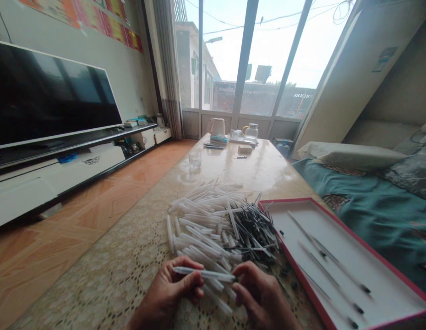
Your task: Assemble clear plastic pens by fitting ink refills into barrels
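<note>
A translucent white pen barrel (213, 274) lies level between my hands at the near edge of the pile. My left hand (177, 286) is closed, its thumb and fingers pinching the barrel's left part. At the barrel's right end, my right hand (257, 293) pinches a small dark piece, mostly hidden by the fingers. Just beyond my hands a heap of similar white pen barrels (202, 229) spreads over the table. Thin black pen refills (256, 227) are piled against the heap's right side. A few small black plugs (294, 285) are scattered near my right hand.
To the right lies a shallow white tray with a red rim (371, 250), holding several thin rods with black ends. A drinking glass (195, 160), a glass jug (250, 132) and a beige kettle (217, 126) stand farther along the patterned table (106, 261). A sofa (364, 192) borders the right side.
</note>
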A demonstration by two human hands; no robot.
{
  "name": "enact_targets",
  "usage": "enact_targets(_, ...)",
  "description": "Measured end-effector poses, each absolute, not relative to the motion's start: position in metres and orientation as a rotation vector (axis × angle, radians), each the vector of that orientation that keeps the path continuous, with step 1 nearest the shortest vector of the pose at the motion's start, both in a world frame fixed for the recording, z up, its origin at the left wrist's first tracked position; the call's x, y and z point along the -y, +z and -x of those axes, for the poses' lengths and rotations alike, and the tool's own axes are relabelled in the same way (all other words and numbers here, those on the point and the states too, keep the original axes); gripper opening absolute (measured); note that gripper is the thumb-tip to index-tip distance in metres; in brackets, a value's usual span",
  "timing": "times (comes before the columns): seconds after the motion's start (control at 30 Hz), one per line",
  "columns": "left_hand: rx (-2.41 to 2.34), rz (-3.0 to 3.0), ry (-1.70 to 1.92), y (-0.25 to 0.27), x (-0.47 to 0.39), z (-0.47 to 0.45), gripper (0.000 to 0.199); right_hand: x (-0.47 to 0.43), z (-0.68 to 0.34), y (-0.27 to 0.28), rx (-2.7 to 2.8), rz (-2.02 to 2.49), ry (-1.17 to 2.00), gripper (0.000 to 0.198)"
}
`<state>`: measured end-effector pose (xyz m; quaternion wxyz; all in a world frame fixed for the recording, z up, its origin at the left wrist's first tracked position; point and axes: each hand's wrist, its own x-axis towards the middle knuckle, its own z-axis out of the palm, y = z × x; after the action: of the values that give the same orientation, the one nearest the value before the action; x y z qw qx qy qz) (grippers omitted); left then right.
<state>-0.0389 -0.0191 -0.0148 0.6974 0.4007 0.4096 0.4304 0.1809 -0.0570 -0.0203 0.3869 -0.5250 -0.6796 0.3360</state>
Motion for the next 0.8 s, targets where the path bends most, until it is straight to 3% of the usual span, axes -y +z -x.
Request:
enact_targets(0.13, -0.904, -0.898, 0.951, -0.0163, 0.0184, 0.0392, 0.025, 0.0562, -0.1822, -0.0190, 1.829, 1.297, 0.818, 0.043)
enact_targets(0.3, -0.905, -0.883, 0.959, -0.0162, 0.0183, 0.0393, 0.024, 0.0560, -0.1822, -0.0222, 1.781, 1.307, 0.849, 0.025)
enact_targets(0.5, -0.890, -0.882, 0.952, -0.0162, 0.0183, 0.0391, 0.024, 0.0562, -0.1812, -0.0216, 1.828, 1.302, 0.798, 0.042)
enact_targets(0.63, -0.893, -0.886, 0.957, -0.0128, 0.0189, 0.0390, 0.023, 0.0557, -0.1808, -0.0208, 1.774, 1.350, 0.832, 0.028)
enact_targets(0.8, -0.916, -0.900, 0.952, -0.0140, 0.0182, 0.0386, 0.024, 0.0562, -0.1806, -0.0240, 1.802, 1.291, 0.817, 0.043)
